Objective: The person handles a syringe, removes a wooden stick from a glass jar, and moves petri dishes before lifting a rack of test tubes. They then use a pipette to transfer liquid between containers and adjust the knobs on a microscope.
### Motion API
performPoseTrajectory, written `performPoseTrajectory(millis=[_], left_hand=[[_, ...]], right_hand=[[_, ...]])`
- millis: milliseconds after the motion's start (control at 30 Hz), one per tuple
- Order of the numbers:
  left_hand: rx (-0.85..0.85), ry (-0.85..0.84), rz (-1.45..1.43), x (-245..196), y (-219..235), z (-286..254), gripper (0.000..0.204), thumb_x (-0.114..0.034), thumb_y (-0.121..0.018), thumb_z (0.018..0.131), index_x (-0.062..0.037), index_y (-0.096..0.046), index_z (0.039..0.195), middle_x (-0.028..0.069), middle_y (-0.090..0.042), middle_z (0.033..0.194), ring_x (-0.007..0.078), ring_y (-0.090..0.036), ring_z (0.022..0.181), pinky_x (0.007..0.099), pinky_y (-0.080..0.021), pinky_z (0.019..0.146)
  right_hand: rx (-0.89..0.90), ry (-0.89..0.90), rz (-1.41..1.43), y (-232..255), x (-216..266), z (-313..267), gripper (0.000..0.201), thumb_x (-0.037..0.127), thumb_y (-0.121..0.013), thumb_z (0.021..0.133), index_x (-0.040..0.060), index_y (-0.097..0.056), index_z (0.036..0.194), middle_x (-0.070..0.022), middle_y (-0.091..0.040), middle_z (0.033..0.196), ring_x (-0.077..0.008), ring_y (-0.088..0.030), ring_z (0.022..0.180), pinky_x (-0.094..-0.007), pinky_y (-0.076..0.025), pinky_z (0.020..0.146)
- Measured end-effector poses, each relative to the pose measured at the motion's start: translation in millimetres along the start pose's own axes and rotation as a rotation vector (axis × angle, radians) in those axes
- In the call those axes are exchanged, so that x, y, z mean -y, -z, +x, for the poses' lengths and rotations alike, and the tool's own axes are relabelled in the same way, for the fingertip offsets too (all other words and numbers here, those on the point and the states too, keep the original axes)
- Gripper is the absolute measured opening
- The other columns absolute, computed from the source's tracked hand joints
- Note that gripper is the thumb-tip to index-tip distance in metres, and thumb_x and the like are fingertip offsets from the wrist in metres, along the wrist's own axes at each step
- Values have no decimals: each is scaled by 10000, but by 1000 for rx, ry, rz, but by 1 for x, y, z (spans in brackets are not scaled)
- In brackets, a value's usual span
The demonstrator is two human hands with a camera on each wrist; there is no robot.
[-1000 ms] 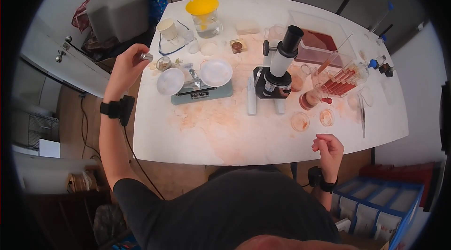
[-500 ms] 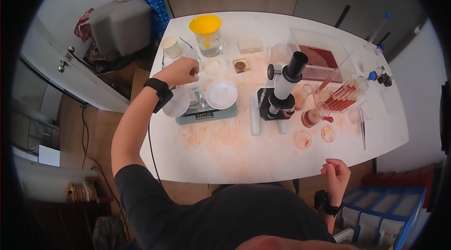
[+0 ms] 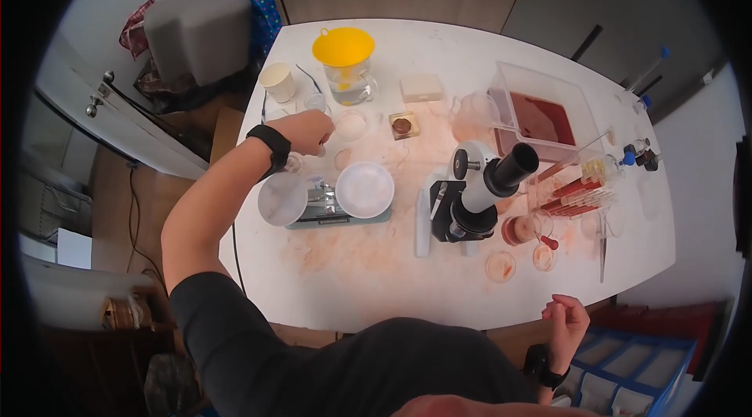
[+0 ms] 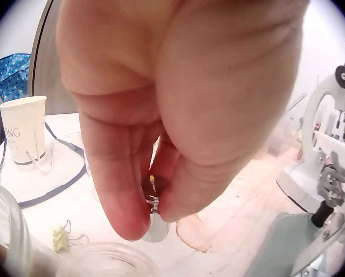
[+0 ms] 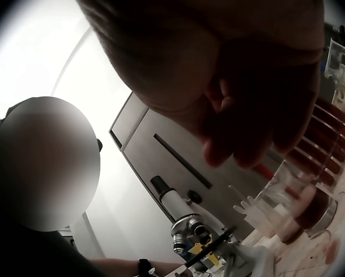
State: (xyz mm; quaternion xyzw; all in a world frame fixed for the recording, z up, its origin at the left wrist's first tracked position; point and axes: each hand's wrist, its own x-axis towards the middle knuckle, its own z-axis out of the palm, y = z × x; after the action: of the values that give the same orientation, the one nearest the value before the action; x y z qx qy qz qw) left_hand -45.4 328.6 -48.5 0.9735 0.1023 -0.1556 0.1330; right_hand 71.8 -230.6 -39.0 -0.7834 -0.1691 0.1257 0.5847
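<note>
My left hand (image 3: 305, 132) reaches over the table behind the balance (image 3: 337, 219), near a shallow glass dish (image 3: 349, 125). In the left wrist view its thumb and fingers pinch a small shiny metal balance weight (image 4: 156, 229) by the top, low over the white tabletop. The fingers partly hide the weight. The balance's two white pans, the left pan (image 3: 283, 199) and the right pan (image 3: 365, 190), hold nothing visible. At the table's front right edge hovers my right hand (image 3: 568, 321), fingers loosely curled with nothing in them.
A microscope (image 3: 479, 193) stands mid-table. Behind are a paper cup (image 3: 277, 82) and a yellow funnel (image 3: 344, 47) on a beaker. A rack of red test tubes (image 3: 580, 196), tweezers (image 3: 602, 256) and a clear tub (image 3: 580, 99) are right. A binder clip (image 4: 62, 238) lies near the weight.
My left hand has moved right from the table's left edge to behind the balance, carrying the weight, then lingers there. The head view has shifted; the right hand stays near the front edge.
</note>
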Motion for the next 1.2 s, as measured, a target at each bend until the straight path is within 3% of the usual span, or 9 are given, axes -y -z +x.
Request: performPoseTrajectory(millis=[233, 433, 533, 633, 733, 933, 1067, 1167, 1200], left_hand=[[33, 115, -106, 18, -12, 8, 141, -97, -699, 704, 7, -622, 762, 170, -634, 771, 323, -622, 770, 385, -492, 685], [68, 164, -175, 2, -1, 8, 175, -122, -712, 735, 17, -628, 802, 171, -640, 787, 302, -632, 769, 375, -497, 683], [-100, 83, -119, 4, -1, -4, 224, -137, -731, 754, 18, -645, 892, 164, -661, 838, 291, -645, 787, 355, -506, 693], [-109, 86, -184, 10, 25, -29, 280, -146, -751, 758, 9, -651, 968, 145, -679, 892, 284, -654, 826, 346, -515, 730], [14, 258, -195, 9, 40, -63, 387, -124, -773, 722, -20, -644, 1071, 153, -665, 1038, 277, -636, 975, 363, -513, 833], [0, 273, -311, 27, -1, -95, 455, -82, -767, 684, -47, -617, 1112, 178, -600, 1187, 322, -559, 1125, 374, -460, 972], [-84, 299, -253, 22, -2, -101, 453, -43, -745, 674, -41, -610, 1106, 168, -639, 1118, 326, -612, 1039, 348, -497, 895], [-244, 302, -280, 26, 22, -121, 429, -20, -721, 685, -38, -608, 1099, 141, -653, 1053, 292, -644, 967, 325, -509, 848], [-324, 281, -319, 30, 30, -131, 427, 1, -699, 699, -43, -598, 1112, 99, -653, 1022, 213, -649, 946, 303, -510, 826]], right_hand=[[51, 17, -33, -10, -4, 15, 131, 56, -612, 920, -38, -632, 1009, -50, -621, 749, -110, -607, 666, -235, -476, 651], [64, -1, -48, -14, -6, 20, 132, 60, -613, 921, -35, -632, 1011, -47, -623, 750, -109, -606, 667, -236, -475, 653], [73, -14, -55, -15, -7, 21, 131, 57, -613, 920, -34, -632, 1013, -49, -624, 754, -109, -606, 668, -236, -475, 654], [87, -15, -62, -14, -8, 22, 130, 54, -612, 920, -33, -631, 1014, -49, -625, 755, -109, -605, 672, -237, -474, 659], [103, -10, -59, -15, -8, 22, 127, 52, -610, 920, -33, -631, 1012, -48, -623, 756, -110, -606, 680, -238, -475, 664], [144, 4, -54, -22, -5, 18, 139, 68, -618, 921, -33, -631, 1015, -49, -621, 772, -116, -608, 688, -242, -475, 669], [153, 13, -57, -19, -7, 12, 156, 86, -629, 920, -32, -630, 1021, -44, -615, 773, -114, -604, 688, -244, -473, 676], [146, 14, -63, -17, -5, 6, 130, 64, -602, 927, -29, -628, 1015, -36, -613, 755, -104, -588, 688, -236, -460, 679], [146, 15, -62, -17, -4, 5, 119, 51, -588, 930, -28, -628, 1011, -33, -613, 746, -99, -581, 688, -232, -454, 680]])
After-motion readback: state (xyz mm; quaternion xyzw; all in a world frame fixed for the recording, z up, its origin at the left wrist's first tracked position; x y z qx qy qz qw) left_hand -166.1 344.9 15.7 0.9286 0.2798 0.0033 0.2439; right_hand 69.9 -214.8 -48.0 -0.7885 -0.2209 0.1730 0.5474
